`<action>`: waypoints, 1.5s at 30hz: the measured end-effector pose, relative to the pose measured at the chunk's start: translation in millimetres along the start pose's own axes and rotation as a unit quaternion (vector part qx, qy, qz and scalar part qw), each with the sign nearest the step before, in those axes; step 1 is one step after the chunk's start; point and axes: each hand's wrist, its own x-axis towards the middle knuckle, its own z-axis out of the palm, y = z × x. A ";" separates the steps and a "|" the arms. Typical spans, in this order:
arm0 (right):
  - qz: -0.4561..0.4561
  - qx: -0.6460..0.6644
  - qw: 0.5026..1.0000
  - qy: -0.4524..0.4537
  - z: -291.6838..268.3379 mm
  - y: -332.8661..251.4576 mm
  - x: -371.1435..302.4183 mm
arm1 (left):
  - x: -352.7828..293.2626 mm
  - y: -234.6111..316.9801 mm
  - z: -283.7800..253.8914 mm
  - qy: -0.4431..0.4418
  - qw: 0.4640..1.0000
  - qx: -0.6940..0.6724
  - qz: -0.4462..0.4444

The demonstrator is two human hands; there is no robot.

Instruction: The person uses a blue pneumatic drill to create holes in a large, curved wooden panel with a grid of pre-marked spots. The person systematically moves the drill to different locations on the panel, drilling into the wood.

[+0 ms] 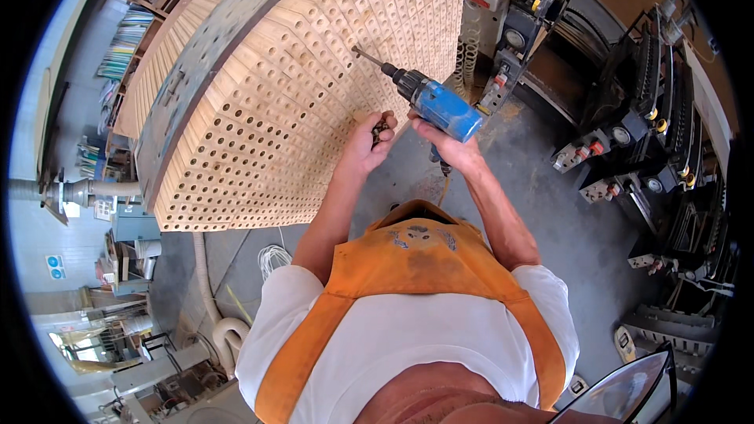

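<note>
Right beneath our view, we keep our two hands close together, just beside the near edge of a large block of pale wooden strips [338, 27]. Our left hand [366, 145] is half curled, palm upward, cupping a small heap of dark metal pieces [382, 127]; they are too small for us to make out their exact shape. Our right hand [452, 147] is closed around the grip of a blue and black power drill [448, 108], whose body lies just above and to the right of the left hand. Its long bit [367, 56] points up and leftward over the holed face of the block; we cannot tell whether the tip touches the wood. Rows of holes cover that face, dark-rimmed toward its lower left and paler elsewhere. Farther out, a dark, worn board [208, 59] lies along the block's left part. Below us we see our orange apron [424, 263], a coiled white cable [273, 257] on the grey floor [503, 177], and, well to the right, black machinery [667, 126].
</note>
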 end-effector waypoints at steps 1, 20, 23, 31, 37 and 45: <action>0.004 -0.002 1.000 -0.002 -0.3 -1.9 0.4 | -2.6 -2.0 -1.1 0.001 1.000 -0.010 -0.003; 0.027 0.058 0.998 -0.018 -15.9 -6.7 -29.3 | -29.4 43.5 28.9 -0.018 0.988 0.093 0.119; 0.039 0.091 0.995 -0.028 -23.6 -0.4 -39.4 | -23.7 53.9 23.2 -0.024 0.988 0.088 0.121; 0.039 0.108 0.988 -0.104 -42.8 24.1 -44.1 | -20.1 53.8 33.8 -0.014 0.983 0.121 0.138; 0.053 0.134 0.985 -0.090 -43.7 25.4 -46.6 | -17.7 50.4 34.9 0.012 0.975 0.143 0.169; 0.070 0.139 0.986 -0.066 -47.3 27.4 -51.5 | -26.0 51.9 37.4 -0.001 0.962 0.222 0.157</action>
